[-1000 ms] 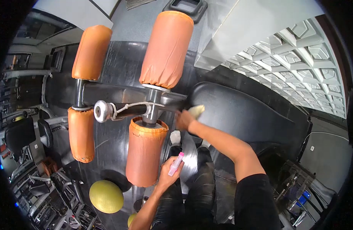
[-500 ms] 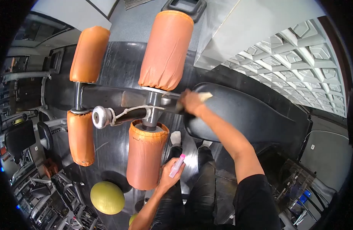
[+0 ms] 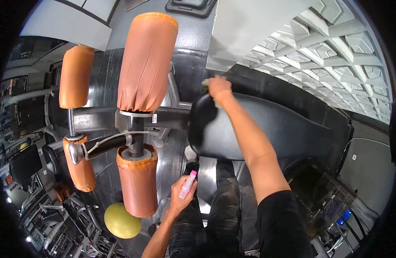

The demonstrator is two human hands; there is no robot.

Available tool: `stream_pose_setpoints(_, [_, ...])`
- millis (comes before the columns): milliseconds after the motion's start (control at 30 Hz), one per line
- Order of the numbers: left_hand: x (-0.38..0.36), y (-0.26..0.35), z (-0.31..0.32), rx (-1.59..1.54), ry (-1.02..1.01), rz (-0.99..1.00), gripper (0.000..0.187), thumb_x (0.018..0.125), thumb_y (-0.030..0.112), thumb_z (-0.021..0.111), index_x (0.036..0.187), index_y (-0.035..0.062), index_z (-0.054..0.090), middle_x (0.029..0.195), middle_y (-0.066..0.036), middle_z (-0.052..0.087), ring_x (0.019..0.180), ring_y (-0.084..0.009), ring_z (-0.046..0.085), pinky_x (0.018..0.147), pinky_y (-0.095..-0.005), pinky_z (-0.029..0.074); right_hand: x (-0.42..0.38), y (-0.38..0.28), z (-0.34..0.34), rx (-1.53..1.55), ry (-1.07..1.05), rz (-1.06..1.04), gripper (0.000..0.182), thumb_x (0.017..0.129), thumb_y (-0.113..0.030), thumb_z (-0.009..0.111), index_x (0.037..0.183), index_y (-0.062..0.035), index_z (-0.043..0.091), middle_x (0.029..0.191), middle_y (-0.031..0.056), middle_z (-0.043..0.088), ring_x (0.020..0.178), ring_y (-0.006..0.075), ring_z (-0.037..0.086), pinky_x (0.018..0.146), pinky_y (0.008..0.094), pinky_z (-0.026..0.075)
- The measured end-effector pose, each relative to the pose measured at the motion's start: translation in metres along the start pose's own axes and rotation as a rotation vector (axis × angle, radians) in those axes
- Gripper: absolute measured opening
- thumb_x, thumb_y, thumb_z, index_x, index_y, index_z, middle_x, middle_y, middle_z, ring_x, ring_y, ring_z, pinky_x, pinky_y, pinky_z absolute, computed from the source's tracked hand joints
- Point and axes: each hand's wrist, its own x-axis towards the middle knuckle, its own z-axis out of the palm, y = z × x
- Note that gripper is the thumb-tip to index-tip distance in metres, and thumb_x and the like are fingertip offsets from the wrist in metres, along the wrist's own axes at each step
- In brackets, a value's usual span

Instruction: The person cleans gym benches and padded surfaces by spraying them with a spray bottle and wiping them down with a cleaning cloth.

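A small clear bottle with a pink top (image 3: 188, 185) is held upright in my left hand (image 3: 181, 194), low in front of my legs. My right hand (image 3: 218, 88) is on the far left edge of a long black padded bench (image 3: 262, 127), its fingers closed on a pale cloth (image 3: 205, 84) that shows in part beside them. Left of the bench, a metal post carries two large orange-brown roller pads, one farther away (image 3: 148, 62) and one nearer (image 3: 138, 185).
Two smaller orange pads (image 3: 76, 77) sit farther left. A green ball (image 3: 122, 220) lies on the floor at lower left, near gym machines. A white patterned wall panel (image 3: 318, 51) borders the bench's far side. A black tray (image 3: 191, 6) is at the top.
The view has shifted, so the pads appear farther left. My right hand has moved with the cloth from the bench's left end to its far edge. My left hand still holds the bottle.
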Motion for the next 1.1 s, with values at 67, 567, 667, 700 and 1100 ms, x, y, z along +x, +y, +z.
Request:
stream_pose_setpoints(67, [0.004,0.012,0.007,-0.002,-0.002,0.011,0.016,0.082,0.005,0.071,0.094,0.0005,0.063,0.076,-0.01,0.065,0.067,-0.015,0.062,0.064,-0.029,0.049,0.002,0.06,-0.005,0.091,-0.09,0.163,0.029,0.089,-0.025,0.059,0.111,-0.0089,0.068,0.124,0.0146,0.061,0.117,0.0341,0.057,0.094,0.0436,0.049])
stream_pose_setpoints(567, [0.007,0.027,0.033,-0.071,0.038,0.014,0.013,0.084,0.005,0.07,0.095,0.0002,0.063,0.076,-0.008,0.065,0.068,-0.0096,0.059,0.064,-0.0259,0.048,-0.102,0.017,0.062,0.114,0.195,-0.951,0.028,0.081,-0.006,0.056,0.107,-0.0147,0.062,0.111,0.0071,0.055,0.096,0.0279,0.056,0.079,0.0402,0.054])
stream_pose_setpoints(667, [0.005,0.026,0.025,-0.053,0.043,-0.015,0.012,0.084,0.005,0.069,0.093,-0.0001,0.064,0.077,-0.008,0.066,0.069,-0.0099,0.06,0.065,-0.0261,0.049,-0.073,0.05,0.083,0.125,0.34,-0.636,0.027,0.081,-0.01,0.058,0.107,-0.0143,0.063,0.111,0.0053,0.055,0.099,0.0283,0.057,0.078,0.0392,0.055])
stream_pose_setpoints(700, [0.002,0.023,0.023,-0.053,0.047,-0.024,0.012,0.084,0.005,0.069,0.093,-0.0001,0.064,0.077,-0.008,0.066,0.069,-0.0099,0.06,0.065,-0.0261,0.049,-0.065,0.055,0.075,0.386,0.354,-0.278,0.029,0.081,-0.007,0.058,0.109,-0.0125,0.061,0.111,0.0089,0.054,0.101,0.0323,0.056,0.08,0.0404,0.054])
stream_pose_setpoints(1100, [-0.021,0.006,0.009,-0.062,0.064,0.007,0.013,0.084,0.006,0.069,0.094,0.0009,0.063,0.076,-0.008,0.065,0.067,-0.0116,0.061,0.063,-0.0274,0.049,-0.115,0.023,0.082,0.05,0.378,-0.623,0.047,0.079,-0.007,0.058,0.121,-0.0255,0.057,0.113,0.0059,0.054,0.1,0.0268,0.055,0.082,0.0387,0.051])
